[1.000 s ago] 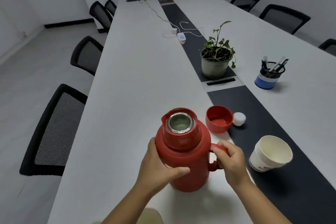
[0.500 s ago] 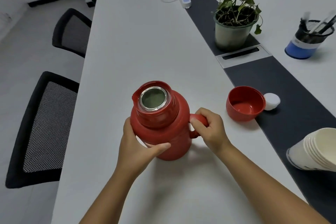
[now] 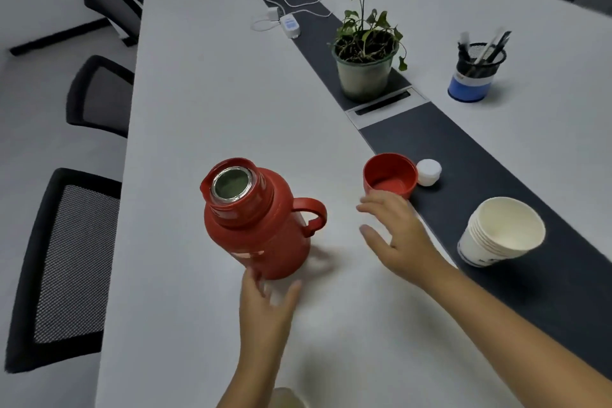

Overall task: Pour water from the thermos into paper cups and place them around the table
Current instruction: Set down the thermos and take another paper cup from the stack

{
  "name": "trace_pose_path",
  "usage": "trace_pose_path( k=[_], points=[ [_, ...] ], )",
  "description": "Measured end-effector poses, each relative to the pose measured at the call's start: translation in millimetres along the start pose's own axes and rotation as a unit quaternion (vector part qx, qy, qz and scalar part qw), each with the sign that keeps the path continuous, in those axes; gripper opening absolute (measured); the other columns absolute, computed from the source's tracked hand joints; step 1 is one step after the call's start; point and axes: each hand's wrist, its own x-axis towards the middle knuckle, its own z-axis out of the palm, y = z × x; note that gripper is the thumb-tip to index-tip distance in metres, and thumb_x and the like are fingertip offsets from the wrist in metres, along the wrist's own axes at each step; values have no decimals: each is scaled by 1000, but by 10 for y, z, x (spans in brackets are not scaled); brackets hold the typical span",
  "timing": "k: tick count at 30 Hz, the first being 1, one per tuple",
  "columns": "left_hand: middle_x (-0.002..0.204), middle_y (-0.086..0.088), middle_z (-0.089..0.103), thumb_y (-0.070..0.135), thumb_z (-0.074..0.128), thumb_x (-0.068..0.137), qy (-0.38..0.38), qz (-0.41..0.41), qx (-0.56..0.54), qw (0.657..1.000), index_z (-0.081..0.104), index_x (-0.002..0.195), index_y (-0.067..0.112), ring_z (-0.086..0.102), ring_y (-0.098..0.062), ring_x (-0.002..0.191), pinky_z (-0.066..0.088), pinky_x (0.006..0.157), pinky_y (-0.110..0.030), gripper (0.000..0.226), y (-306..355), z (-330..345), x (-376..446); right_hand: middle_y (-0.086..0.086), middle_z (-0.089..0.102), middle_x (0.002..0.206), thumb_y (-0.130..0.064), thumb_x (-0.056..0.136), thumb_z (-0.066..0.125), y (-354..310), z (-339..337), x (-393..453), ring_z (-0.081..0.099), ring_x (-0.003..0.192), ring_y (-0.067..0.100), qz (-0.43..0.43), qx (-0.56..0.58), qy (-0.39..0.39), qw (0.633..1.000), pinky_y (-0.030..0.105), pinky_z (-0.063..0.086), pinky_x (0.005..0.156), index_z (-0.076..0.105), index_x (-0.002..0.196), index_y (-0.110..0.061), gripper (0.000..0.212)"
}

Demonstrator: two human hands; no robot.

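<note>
Both hands have just let go of the thermos [image 3: 256, 219]: the left hand [image 3: 265, 305] sits just below its base with fingers [image 3: 255, 278] spread and loose, holding nothing, and the right hand [image 3: 395, 228] hovers right of the handle, fingers straight and empty. Half a second ago both gripped the flask; now it stands alone at centre frame on the counter [image 3: 205, 103], mouth open. That likely means a cup comes next, since nothing is poured yet. The stacked paper cups [image 3: 501, 235] wait at right on the dark strip, the red lid [image 3: 390, 175] and white stopper [image 3: 429, 171] just above the right hand. A pale mark on the thermos and print on the cups are too blurred to read
</note>
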Motion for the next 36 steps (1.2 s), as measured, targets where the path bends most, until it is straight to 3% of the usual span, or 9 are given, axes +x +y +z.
trace_pose_path(
  k=[2, 5, 9, 11, 17, 22, 27, 31, 36],
  points=[
    [140, -5, 41, 4, 68, 78, -75, -31, 35, 996, 34, 136, 12, 43, -16, 124, 33, 95, -22, 68, -53, 175, -297, 16, 65, 96, -22, 80, 47, 127, -412, -300, 51, 103, 15, -5, -50, 62, 997, 19, 36, 94, 66, 91, 4, 33],
    [138, -3, 42, 9, 66, 81, -158, 14, 98, 982, 34, 136, 11, 44, -3, 115, 33, 94, -13, 64, -14, 456, -586, 16, 64, 97, -22, 78, 48, 389, -1005, -679, 53, 104, 25, 28, -133, 87, 987, 22, 36, 95, 67, 89, 3, 34],
    [141, 4, 39, 24, 61, 86, -237, 81, 170, 953, 31, 139, 16, 41, -5, 125, 31, 100, -14, 62, 227, 981, -605, 24, 54, 120, -6, 73, 70, 771, -1383, -904, 45, 116, 44, 140, -192, 16, 971, 46, 42, 89, 65, 103, -1, 30],
    [143, 1, 38, 25, 60, 86, -264, 90, 171, 945, 29, 140, 16, 40, -9, 128, 32, 102, -17, 63, 349, 1310, -592, 18, 54, 125, 1, 72, 70, 853, -1426, -969, 47, 117, 37, 160, -177, -2, 971, 38, 43, 84, 67, 103, -4, 31],
    [133, 4, 49, 27, 73, 75, -294, 117, 122, 941, 40, 131, 22, 45, -13, 122, 40, 103, -25, 65, 668, 2036, -581, 12, 70, 80, 12, 44, 83, 989, -1535, -958, 67, 71, 27, 23, -230, 11, 973, 26, 46, 67, 72, 75, -3, 35],
    [117, 6, 56, 26, 79, 67, -257, 159, 122, 946, 49, 117, 23, 50, -6, 103, 42, 85, -16, 59, 792, 2191, -549, 8, 67, 89, 5, 54, 82, 1048, -1549, -872, 62, 81, 21, 36, -206, -23, 978, 23, 43, 72, 70, 73, -7, 25],
    [120, 2, 53, 28, 79, 64, -240, 145, 148, 948, 43, 122, 17, 50, -15, 111, 45, 92, -26, 69, 745, 2231, -569, -10, 43, 101, -15, 75, 70, 1142, -1613, -814, 47, 92, 7, 35, -168, -94, 981, 2, 30, 71, 69, 84, -13, 9],
    [102, 13, 53, 28, 79, 60, -227, 155, 120, 954, 45, 101, 30, 48, 5, 88, 39, 70, -2, 53, 698, 2232, -560, -11, 44, 99, -14, 73, 72, 1151, -1655, -800, 50, 92, 8, 52, -159, -123, 978, 2, 32, 76, 70, 82, -14, 9],
    [91, 21, 49, 28, 78, 59, -227, 148, 90, 958, 44, 96, 31, 48, 9, 81, 37, 61, 1, 51, 695, 2282, -554, 1, 64, 89, 3, 52, 83, 1097, -1693, -818, 59, 76, 11, 28, -183, -70, 980, -3, 38, 60, 70, 69, -15, 28]
  ],
)
